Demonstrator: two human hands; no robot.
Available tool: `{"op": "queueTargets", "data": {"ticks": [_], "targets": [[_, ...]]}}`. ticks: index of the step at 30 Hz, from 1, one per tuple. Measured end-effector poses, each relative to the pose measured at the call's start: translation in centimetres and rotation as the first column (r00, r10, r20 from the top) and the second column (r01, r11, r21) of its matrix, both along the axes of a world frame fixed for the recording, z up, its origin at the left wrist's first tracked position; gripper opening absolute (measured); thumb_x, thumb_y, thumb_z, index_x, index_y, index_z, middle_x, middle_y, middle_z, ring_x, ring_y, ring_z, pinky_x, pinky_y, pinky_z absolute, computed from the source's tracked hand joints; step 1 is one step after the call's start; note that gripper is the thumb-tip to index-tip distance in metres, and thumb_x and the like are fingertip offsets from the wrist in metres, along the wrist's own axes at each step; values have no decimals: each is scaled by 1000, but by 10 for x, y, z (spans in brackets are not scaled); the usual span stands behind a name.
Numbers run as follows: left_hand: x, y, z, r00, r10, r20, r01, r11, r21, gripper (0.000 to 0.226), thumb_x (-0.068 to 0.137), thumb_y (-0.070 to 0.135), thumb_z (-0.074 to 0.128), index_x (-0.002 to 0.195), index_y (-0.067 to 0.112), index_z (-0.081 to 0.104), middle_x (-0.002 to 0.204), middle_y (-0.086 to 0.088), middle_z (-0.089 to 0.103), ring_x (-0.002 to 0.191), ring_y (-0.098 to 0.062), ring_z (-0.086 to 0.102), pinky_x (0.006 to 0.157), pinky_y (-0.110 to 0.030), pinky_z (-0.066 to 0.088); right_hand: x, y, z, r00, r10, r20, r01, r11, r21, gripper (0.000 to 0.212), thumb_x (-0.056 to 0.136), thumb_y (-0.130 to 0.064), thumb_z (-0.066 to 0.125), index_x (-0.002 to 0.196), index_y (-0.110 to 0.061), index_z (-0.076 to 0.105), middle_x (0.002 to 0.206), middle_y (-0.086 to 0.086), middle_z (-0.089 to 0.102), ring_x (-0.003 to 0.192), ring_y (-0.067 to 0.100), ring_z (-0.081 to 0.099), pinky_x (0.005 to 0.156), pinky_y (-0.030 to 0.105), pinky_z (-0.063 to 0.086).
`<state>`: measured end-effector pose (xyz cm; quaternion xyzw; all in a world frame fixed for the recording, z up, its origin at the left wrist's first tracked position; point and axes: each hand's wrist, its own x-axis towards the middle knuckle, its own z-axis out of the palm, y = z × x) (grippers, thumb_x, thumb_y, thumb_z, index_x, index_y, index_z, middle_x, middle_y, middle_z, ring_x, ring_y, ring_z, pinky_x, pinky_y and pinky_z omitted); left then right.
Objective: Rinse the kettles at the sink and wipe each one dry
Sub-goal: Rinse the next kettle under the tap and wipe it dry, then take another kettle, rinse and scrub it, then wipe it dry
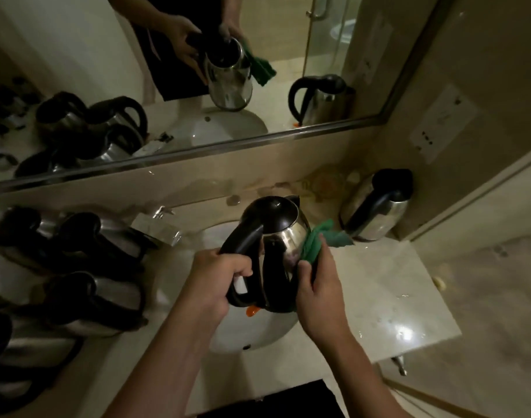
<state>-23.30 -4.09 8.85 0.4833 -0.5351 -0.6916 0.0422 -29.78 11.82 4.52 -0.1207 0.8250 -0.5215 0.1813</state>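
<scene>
I hold a steel kettle (284,236) with a black lid and handle above the white sink (258,333). My left hand (219,279) grips the black handle. My right hand (318,294) holds a green cloth (314,244) against the kettle's right side. Another steel kettle (375,206) stands on the counter at the back right. Several more kettles (77,254) lie on the counter to the left of the sink.
A wet marble counter (388,297) runs to the right of the sink. The tap (164,211) is behind the sink at the left. A wall mirror (167,86) reflects the scene. A wall socket plate (439,122) is at the upper right.
</scene>
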Motion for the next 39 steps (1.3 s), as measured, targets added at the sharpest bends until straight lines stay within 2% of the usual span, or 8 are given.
{"op": "queueTargets", "data": {"ticks": [6,10,14,18,22,27,33,39], "targets": [[-72,46,-13,1000,-1,9,1,1000,-22,13,72,-7,65,76,6,64,65,-5,57,67,-21,56,57,-28,44,-74,55,-12,986,103,-132,-53,939,339,51,96,-5,61,142,-25,56,122,2,69,108,20,66,91,31,57],[-114,62,-31,1000,18,23,-17,998,-66,17,72,-5,67,85,6,68,65,-4,61,62,-18,59,48,-23,46,-114,77,-21,996,89,15,-88,933,350,51,96,-7,61,137,-35,57,101,-2,74,83,17,72,76,39,64],[-139,69,-55,999,15,32,-12,994,-110,29,70,-4,70,91,15,70,89,-18,69,81,-31,67,67,-43,59,-139,93,-34,973,150,176,-204,914,350,37,101,-6,53,118,-38,53,87,3,69,53,20,67,44,27,55],[-148,80,-72,999,35,42,-28,988,-149,43,65,-1,70,99,25,72,81,-9,67,71,-24,64,56,-33,52,-161,107,-58,923,192,334,-335,828,450,40,93,-4,60,125,-28,60,110,6,65,82,22,69,69,38,65],[-157,91,-91,999,-16,28,21,986,-168,52,67,-2,72,95,41,68,87,-5,69,78,-22,66,63,-31,51,-171,118,-74,854,230,467,-449,779,438,58,78,1,70,131,-20,60,108,3,62,96,29,68,67,34,62],[-173,98,-100,1000,2,25,2,986,-169,72,72,-5,71,129,37,59,97,0,69,85,-13,67,68,-26,53,-179,122,-91,864,251,436,-460,746,482,57,82,3,71,134,-18,59,112,0,57,106,24,61,79,35,62],[-178,95,-108,999,25,47,-16,983,-185,66,73,-5,71,127,32,62,91,-1,68,81,-16,66,70,-28,52,-183,125,-98,918,178,354,-371,702,608,36,95,-11,66,130,-14,59,103,5,60,67,9,60,43,13,46],[-179,89,-106,1000,-6,30,12,978,-210,62,75,-3,72,125,31,58,99,-1,68,89,-20,68,64,-22,48,-173,116,-89,900,217,379,-435,531,728,53,92,-36,67,138,-16,49,111,4,60,96,20,63,76,30,57]]}}
